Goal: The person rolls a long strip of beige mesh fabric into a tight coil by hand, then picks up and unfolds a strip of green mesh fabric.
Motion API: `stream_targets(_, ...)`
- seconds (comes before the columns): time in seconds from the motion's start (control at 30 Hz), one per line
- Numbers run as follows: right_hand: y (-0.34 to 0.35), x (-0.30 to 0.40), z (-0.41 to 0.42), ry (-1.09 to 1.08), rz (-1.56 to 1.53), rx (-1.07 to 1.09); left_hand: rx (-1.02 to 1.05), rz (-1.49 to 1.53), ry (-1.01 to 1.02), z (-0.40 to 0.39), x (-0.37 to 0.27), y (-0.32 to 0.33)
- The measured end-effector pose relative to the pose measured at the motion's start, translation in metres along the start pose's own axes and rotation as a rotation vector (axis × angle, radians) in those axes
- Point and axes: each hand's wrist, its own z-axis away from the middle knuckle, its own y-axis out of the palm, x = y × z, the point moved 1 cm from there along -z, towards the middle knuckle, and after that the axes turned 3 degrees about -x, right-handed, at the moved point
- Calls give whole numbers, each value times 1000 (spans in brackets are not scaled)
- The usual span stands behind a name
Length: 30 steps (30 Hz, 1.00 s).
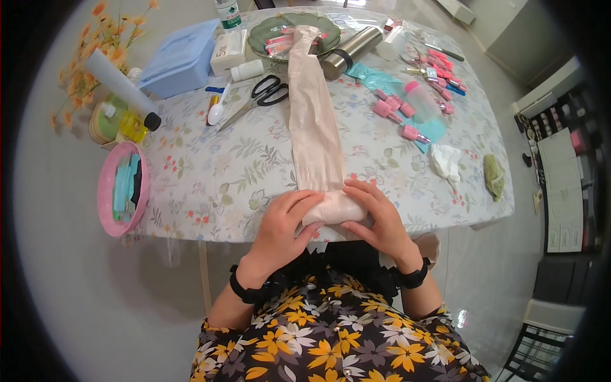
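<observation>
A long strip of thin, pale pink sheet [315, 119], cloth or plastic film, runs down the middle of the table and is wound into a roll [336, 208] at its near end. My left hand [285, 217] grips the roll's left end, fingers over the top and thumb on the near side. At the other end, my right hand [379, 217] holds it in the same way. The strip's far end lies bunched on the rim of a green scalloped plate [262, 36] with small wrapped packets.
Black-handled scissors [258, 102] and a white spoon [215, 113] lie left of the strip. To its right are a steel flask [353, 50], several pink bottles [384, 110] and a crumpled tissue [446, 162]. A pink basket [106, 210] stands at the left edge, a blue lidded box [179, 59] behind.
</observation>
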Motion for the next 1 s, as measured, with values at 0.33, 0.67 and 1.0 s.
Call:
stream_targets(0.33, -1, -9, 0, 27, 96, -26, -103, -64, 1, 7, -11, 4)
stream_targets(0.67, 0, 0, -8, 85, 60, -106, -50, -91, 25, 8, -8, 4)
stream_targets(1.0, -1, -1, 0, -42, 71, -32, -56, -77, 10, 5, -4, 2)
